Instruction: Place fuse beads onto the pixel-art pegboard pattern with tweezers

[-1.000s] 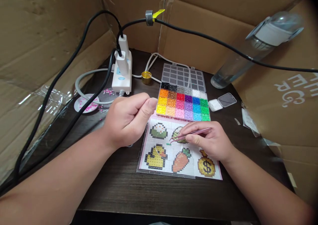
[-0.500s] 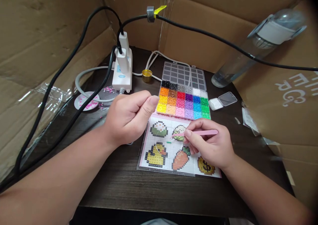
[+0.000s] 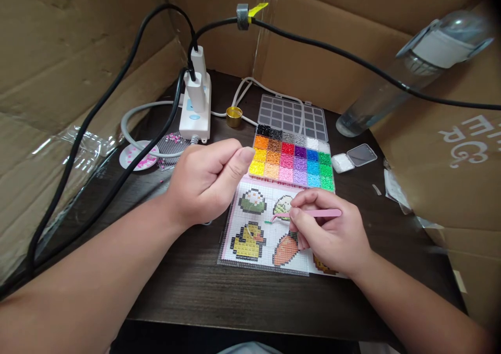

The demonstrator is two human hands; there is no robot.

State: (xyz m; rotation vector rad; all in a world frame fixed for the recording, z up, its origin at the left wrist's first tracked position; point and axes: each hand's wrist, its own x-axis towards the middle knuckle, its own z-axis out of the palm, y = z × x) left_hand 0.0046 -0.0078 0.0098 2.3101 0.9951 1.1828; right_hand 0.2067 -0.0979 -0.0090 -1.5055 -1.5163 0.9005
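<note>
A dark wood-grain bench [image 3: 219,302] sits inside creased brown cardboard walls. The right hand [image 3: 332,234] pinches slim pink metal tweezers [image 3: 309,214], its grip clamped on them. Their tips touch a small green bead [image 3: 267,222] on a clear square pegboard [image 3: 258,229] lying over a gridded pattern sheet. The sheet shows a yellow duck [image 3: 248,241] and an orange carrot [image 3: 285,249]. The left hand [image 3: 203,182] hovers above the board's left edge in a loose fist, thumb pressed against the forefinger; whether it holds anything cannot be told. Just behind the board lies an open plastic box of beads [image 3: 291,161], its square compartments running from black through rainbow colours.

Compared with half a second ago, the right hand has slid slightly nearer and now covers more of the money-bag picture. That hand hides most of the money bag and part of the carrot.
</note>
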